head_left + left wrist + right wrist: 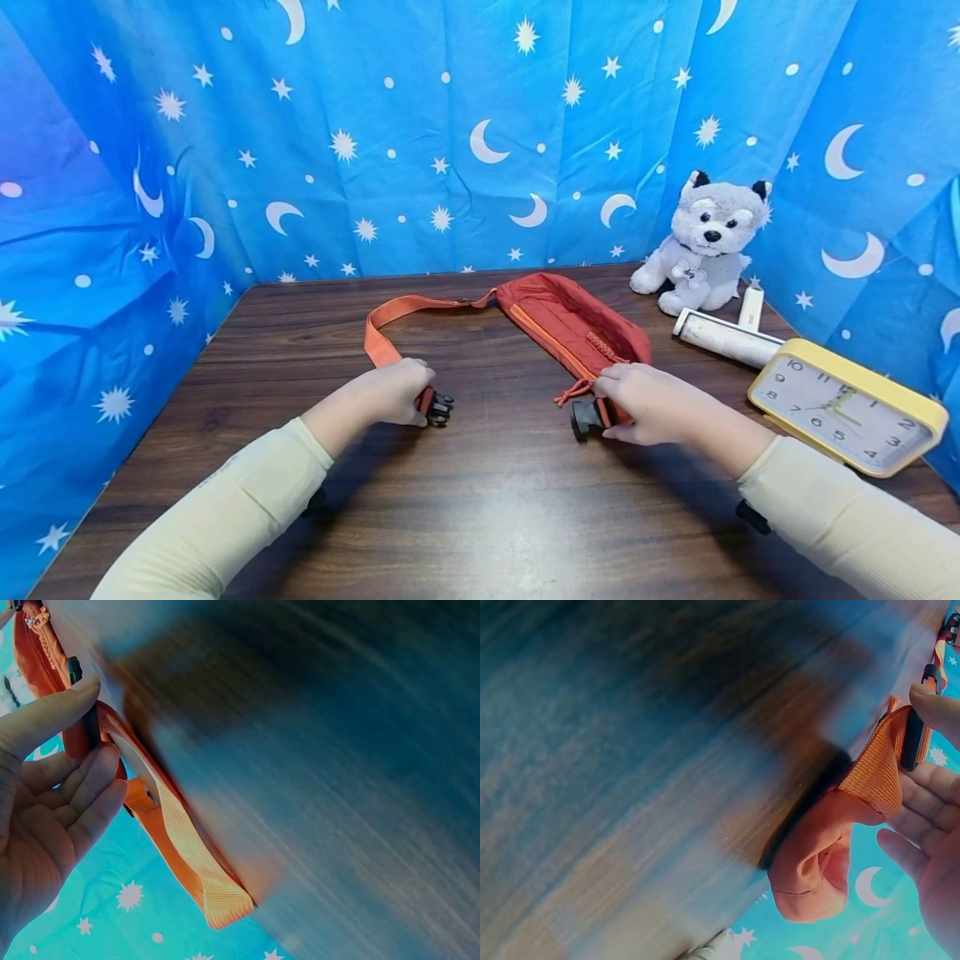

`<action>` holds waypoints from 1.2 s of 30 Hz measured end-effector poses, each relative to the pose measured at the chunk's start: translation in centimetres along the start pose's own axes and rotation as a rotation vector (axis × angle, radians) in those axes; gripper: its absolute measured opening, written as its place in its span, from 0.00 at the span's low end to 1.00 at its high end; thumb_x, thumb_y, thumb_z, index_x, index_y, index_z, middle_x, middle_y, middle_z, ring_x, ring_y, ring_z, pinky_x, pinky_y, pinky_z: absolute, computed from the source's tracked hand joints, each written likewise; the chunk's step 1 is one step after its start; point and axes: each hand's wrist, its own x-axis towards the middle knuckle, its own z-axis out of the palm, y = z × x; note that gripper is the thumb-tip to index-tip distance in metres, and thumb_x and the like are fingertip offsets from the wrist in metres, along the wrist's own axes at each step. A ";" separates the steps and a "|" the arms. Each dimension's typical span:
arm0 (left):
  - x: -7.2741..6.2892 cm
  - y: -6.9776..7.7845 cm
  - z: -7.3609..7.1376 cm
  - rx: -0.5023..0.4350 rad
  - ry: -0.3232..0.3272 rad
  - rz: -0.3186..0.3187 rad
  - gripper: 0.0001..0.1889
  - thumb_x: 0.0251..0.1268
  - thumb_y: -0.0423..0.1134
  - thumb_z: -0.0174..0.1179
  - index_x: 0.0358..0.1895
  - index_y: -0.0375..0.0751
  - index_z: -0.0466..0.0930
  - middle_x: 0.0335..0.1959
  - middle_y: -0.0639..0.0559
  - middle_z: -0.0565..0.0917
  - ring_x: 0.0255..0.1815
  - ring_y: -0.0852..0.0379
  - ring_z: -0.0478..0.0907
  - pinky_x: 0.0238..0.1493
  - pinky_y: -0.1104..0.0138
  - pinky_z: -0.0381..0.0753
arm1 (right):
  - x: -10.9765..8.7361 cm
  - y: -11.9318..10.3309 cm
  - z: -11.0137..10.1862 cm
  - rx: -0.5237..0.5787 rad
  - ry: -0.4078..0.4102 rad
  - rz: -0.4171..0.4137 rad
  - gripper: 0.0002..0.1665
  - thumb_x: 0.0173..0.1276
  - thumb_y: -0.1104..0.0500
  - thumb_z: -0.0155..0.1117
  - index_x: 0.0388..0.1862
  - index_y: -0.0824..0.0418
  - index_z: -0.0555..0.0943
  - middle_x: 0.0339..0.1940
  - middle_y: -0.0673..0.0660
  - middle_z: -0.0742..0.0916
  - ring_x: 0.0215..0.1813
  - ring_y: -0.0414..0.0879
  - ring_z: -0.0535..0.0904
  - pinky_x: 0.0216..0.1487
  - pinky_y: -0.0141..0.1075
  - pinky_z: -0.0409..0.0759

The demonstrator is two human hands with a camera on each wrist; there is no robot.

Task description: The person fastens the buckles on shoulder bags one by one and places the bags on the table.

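Head view: our left fingers [412, 385] are pinching the pronged clip [439, 407], our right fingers [618, 385] the socket [584, 419]; the bag [570, 321] is lying on the tabletop [495, 492]. We're apparently readying both for joining, likely needing alignment.

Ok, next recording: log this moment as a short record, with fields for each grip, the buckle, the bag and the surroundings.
Left grip: holds the pronged buckle half
Right grip: holds the socket half
Buckle: unfastened, halves apart and facing each other
Bag: red waist bag, lying on the table
Strap: orange strap, curving from the bag's far end to the left grip
Surface: dark wood-grain table
Right side: plush dog, white roller, yellow-framed clock
Backdrop: blue cloth with moons and stars
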 end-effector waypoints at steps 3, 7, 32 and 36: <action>0.0 0.0 -0.1 0.008 0.014 0.007 0.17 0.45 0.40 0.74 0.31 0.39 0.74 0.26 0.54 0.71 0.25 0.60 0.67 0.25 0.67 0.69 | 0.0 0.0 -0.1 0.000 0.012 -0.001 0.21 0.50 0.49 0.75 0.34 0.59 0.76 0.29 0.47 0.76 0.31 0.40 0.70 0.34 0.40 0.72; 0.0 0.2 -0.2 0.004 0.022 0.004 0.16 0.46 0.41 0.73 0.30 0.40 0.74 0.25 0.54 0.71 0.25 0.60 0.67 0.25 0.68 0.68 | -0.1 0.0 -0.2 -0.004 0.033 -0.001 0.21 0.50 0.50 0.75 0.35 0.60 0.77 0.29 0.48 0.76 0.32 0.40 0.71 0.34 0.39 0.73; 0.5 2.5 -1.1 0.076 0.068 0.037 0.17 0.51 0.47 0.69 0.33 0.38 0.75 0.27 0.54 0.71 0.26 0.60 0.68 0.27 0.66 0.71 | -0.3 0.3 -0.3 -0.010 0.172 -0.040 0.22 0.48 0.50 0.76 0.34 0.62 0.78 0.30 0.50 0.77 0.32 0.42 0.71 0.33 0.38 0.73; 0.7 2.8 -1.2 0.086 0.089 0.051 0.17 0.51 0.47 0.69 0.32 0.39 0.75 0.25 0.55 0.69 0.25 0.60 0.67 0.26 0.66 0.69 | -0.2 0.2 -0.5 -0.012 0.189 -0.047 0.21 0.48 0.50 0.75 0.33 0.61 0.77 0.29 0.49 0.76 0.31 0.41 0.69 0.31 0.37 0.71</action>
